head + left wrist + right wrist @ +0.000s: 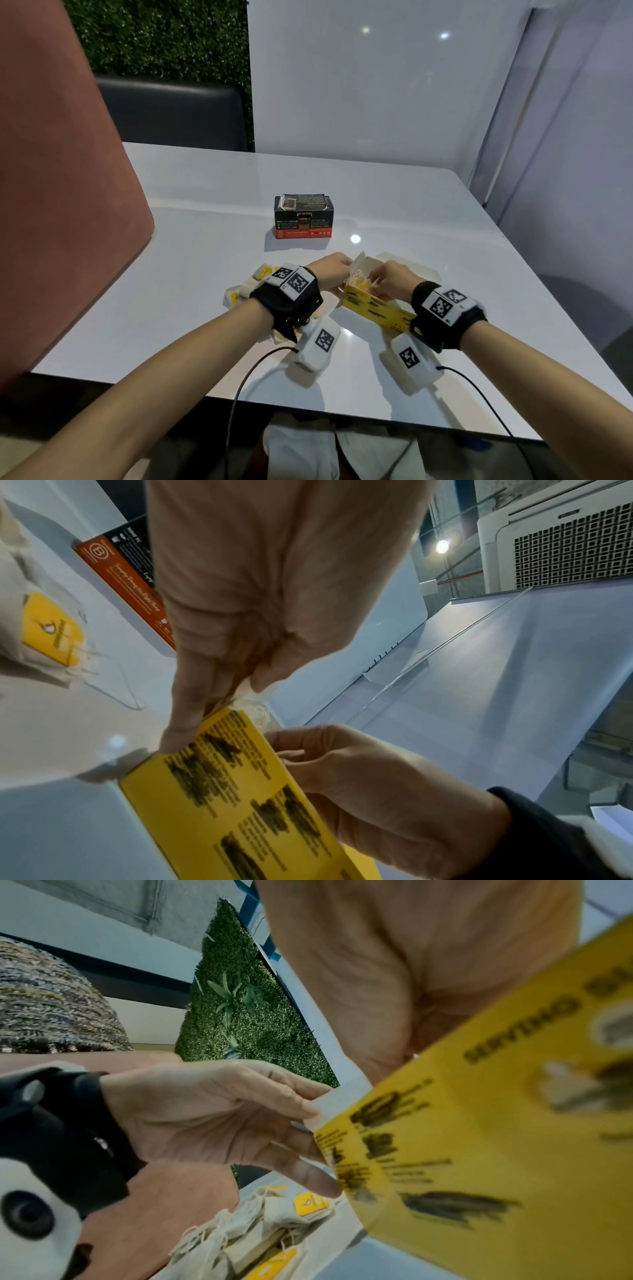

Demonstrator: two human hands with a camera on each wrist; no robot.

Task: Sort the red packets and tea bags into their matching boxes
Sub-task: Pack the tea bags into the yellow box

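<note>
A yellow box lies open near the middle of the white table, with tea bags inside. My left hand grips its left end, thumb on the pale flap and fingers on the yellow end wall. My right hand reaches over the near wall, its curled fingers pinching a tea bag in the opening; the wall hides the fingertips. Several loose tea bags with yellow tags lie left of my left wrist. A shut black and red box stands farther back.
A tall pink panel borders the table's left side, and a dark chair back stands beyond the far edge. White wall panels close off the back and right. Cables trail from both wrists over the near edge.
</note>
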